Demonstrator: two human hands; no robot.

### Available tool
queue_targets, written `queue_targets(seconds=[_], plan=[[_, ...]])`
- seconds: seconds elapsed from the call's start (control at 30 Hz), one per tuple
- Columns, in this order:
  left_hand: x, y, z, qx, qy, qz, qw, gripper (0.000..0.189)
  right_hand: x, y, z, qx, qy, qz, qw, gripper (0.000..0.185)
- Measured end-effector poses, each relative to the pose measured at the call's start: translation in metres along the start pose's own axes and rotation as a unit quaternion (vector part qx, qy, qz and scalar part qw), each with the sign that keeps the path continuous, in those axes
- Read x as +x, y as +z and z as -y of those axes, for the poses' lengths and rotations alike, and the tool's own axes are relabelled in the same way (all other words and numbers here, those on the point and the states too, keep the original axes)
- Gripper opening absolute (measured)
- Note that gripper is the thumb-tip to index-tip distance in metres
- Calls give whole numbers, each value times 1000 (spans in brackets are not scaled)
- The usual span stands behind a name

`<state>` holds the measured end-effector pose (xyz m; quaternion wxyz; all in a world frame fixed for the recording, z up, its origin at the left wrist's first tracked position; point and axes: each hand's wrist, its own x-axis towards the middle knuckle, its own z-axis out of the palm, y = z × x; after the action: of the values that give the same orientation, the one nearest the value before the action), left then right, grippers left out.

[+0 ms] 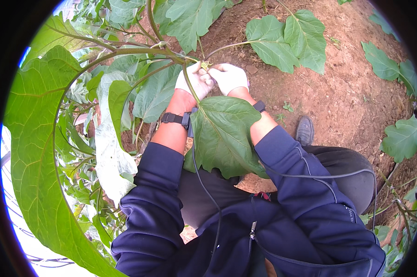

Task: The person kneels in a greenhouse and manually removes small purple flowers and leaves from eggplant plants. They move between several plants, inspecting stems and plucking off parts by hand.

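Observation:
Both hands wear white gloves and meet just below a fork in the stem (174, 57) of a large broad-leaved plant, likely eggplant. My left hand (195, 80) has its fingers curled at a small yellowish-green plant part (205, 65), perhaps a flower or its calyx. My right hand (228, 77) touches the same spot from the right, thumb and fingertips together. A bit of purple shows beside the fingers. Whether either hand grips the small part is hard to tell. A big green leaf (225, 135) hangs over the forearms, its stalk crossing in front of my left hand.
A very large leaf (32, 149) curves close along the left side. Dense foliage fills the left, and more leaves (288, 39) spread over brown soil (336, 100) at the upper right. Cables (208, 194) run from the wrists along the jacket. A dark shoe (304, 131) rests on the soil.

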<state>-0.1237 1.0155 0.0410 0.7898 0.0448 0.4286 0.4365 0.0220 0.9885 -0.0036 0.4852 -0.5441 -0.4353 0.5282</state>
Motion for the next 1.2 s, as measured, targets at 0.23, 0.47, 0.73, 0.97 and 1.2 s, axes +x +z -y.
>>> queue_targets(seconds=[0.23, 0.47, 0.73, 0.97, 1.2], plan=[[-1, 1, -1, -7, -5, 2, 1000, 29, 0, 0, 1, -24, -3, -10, 1000, 27], [-1, 1, 0, 29, 8, 24, 999, 25, -1, 0, 3, -26, 3, -15, 1000, 29], [5, -3, -3, 29, -16, 11, 999, 26, 2, 1, -2, -32, 7, -20, 999, 28], [5, -3, 0, 38, 1, -4, 999, 25, 5, 1, -7, -13, 22, -16, 1000, 28], [8, -11, -2, 11, -9, 22, 1000, 26, 6, 0, -14, -2, 4, -30, 1000, 29]])
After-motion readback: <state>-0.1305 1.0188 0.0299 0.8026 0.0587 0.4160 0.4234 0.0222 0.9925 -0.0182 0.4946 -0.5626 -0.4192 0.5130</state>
